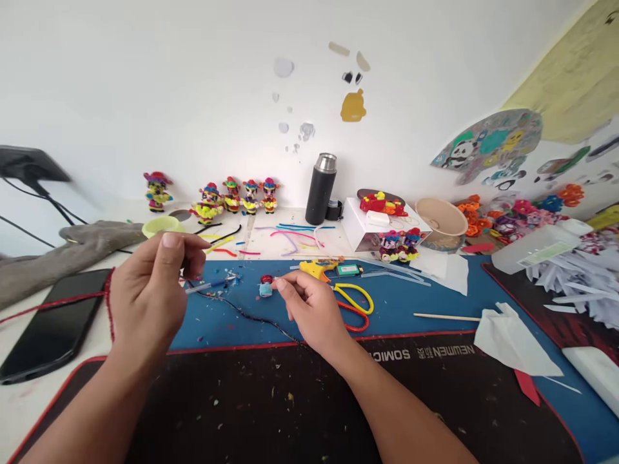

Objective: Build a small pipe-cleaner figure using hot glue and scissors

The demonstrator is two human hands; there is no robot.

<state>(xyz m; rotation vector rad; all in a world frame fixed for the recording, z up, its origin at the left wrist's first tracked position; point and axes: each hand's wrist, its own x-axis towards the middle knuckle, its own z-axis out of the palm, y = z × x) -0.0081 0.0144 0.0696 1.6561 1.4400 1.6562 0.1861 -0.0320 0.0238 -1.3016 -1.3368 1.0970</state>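
Note:
My left hand (155, 293) is raised over the left end of the mat, fingers curled together in a pinch. Whatever they may hold is hidden or too small to make out. A red cord bracelet (110, 303) circles that wrist, its long end trailing left. My right hand (312, 306) is closed, with thumb and forefinger on the edge of a small light-blue and dark-red fuzzy piece (265, 287). Just beyond this hand lies a yellow hot glue gun (316, 268); its black cable (242, 312) runs under my right hand. Yellow-and-orange-handled scissors (356, 296) lie beside it.
Several colourful fuzzy dolls (209, 203) stand along the wall. A black thermos (321, 190), a white box (358, 225) and a round bowl (441, 219) stand behind the mat. Pipe cleaners (290, 240) lie there too. A phone (58, 322) is at left, tissue (512, 338) at right.

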